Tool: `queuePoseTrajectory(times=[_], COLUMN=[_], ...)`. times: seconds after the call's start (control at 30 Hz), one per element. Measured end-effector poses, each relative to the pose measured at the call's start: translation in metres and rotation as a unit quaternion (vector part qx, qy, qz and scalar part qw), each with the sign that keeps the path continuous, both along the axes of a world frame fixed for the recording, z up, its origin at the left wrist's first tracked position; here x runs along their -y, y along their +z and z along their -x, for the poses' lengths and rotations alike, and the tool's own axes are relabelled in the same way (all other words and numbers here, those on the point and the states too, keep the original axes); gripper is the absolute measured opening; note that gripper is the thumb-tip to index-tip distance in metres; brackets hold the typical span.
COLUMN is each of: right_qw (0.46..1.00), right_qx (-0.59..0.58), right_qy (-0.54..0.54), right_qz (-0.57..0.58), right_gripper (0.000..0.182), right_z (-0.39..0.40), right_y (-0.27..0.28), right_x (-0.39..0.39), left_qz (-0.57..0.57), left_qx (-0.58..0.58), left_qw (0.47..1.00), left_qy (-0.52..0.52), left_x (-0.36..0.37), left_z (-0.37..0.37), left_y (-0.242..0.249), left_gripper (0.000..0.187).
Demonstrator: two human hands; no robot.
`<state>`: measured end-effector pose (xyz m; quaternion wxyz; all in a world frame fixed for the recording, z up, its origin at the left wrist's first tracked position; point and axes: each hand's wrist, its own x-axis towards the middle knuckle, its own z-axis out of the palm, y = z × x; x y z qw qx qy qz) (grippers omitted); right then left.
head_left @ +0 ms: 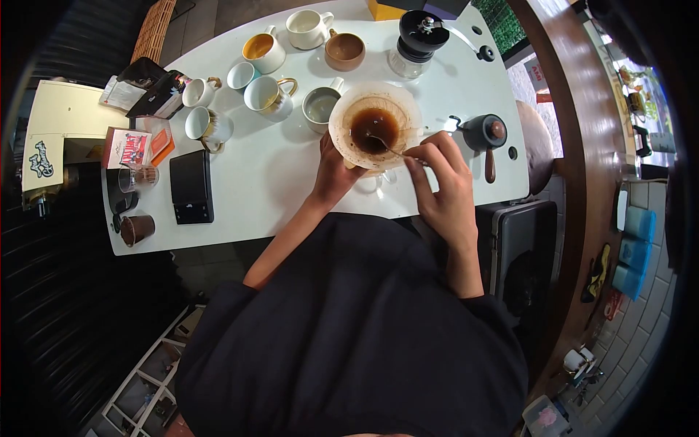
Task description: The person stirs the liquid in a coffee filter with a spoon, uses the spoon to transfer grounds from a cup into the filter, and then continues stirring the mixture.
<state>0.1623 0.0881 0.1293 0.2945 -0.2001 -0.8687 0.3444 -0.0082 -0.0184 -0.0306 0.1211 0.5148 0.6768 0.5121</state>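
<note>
A coffee dripper lined with a paper filter [404, 109] holds dark brown coffee [377, 124], with wet grounds stuck to the filter's wall. My left hand [338, 173] is closed on the dripper's lower left side; its fingertips are partly hidden by the filter. Between the fingertips of my right hand [445, 182] is pinched a thin metal spoon [392, 149], its tip dipped into the coffee. Beneath the dripper, clear glass [384, 179] shows in part. A grey mug [320, 107] stands close behind on the left.
Several mugs, including a white one [306, 30] and a brown one [344, 51], stand on the white table [255, 218]. A hand grinder [421, 44] is at the back, a dark kettle [485, 132] at right. A black scale [191, 186] lies left.
</note>
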Motion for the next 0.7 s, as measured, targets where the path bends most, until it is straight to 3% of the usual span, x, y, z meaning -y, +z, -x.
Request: queuePoseTrajectory(times=[0.07, 0.17, 0.5, 0.7], right_qw=[1.0, 0.999, 0.996, 0.986], right_qx=[-0.015, -0.035, -0.034, 0.027], right_qy=[-0.009, -0.027, -0.047, -0.03], right_qz=[0.011, 0.019, -0.063, -0.161], right_gripper=[0.008, 0.005, 0.012, 0.012], right_z=[0.0, 0.0, 0.008, 0.015], right_y=[-0.002, 0.005, 0.0, -0.006], right_x=[-0.003, -0.006, -0.013, -0.019], left_qz=[0.025, 0.019, 0.008, 0.006], left_qx=[0.076, 0.097, 0.088, 0.114], left_qw=[0.997, 0.995, 0.996, 0.993], left_qy=[-0.006, -0.008, -0.005, -0.005], left_x=[0.002, 0.001, -0.002, -0.001], left_z=[-0.001, -0.003, -0.004, -0.005], left_y=[-0.001, 0.003, 0.007, 0.005], left_gripper=[0.055, 0.055, 0.06, 0.062])
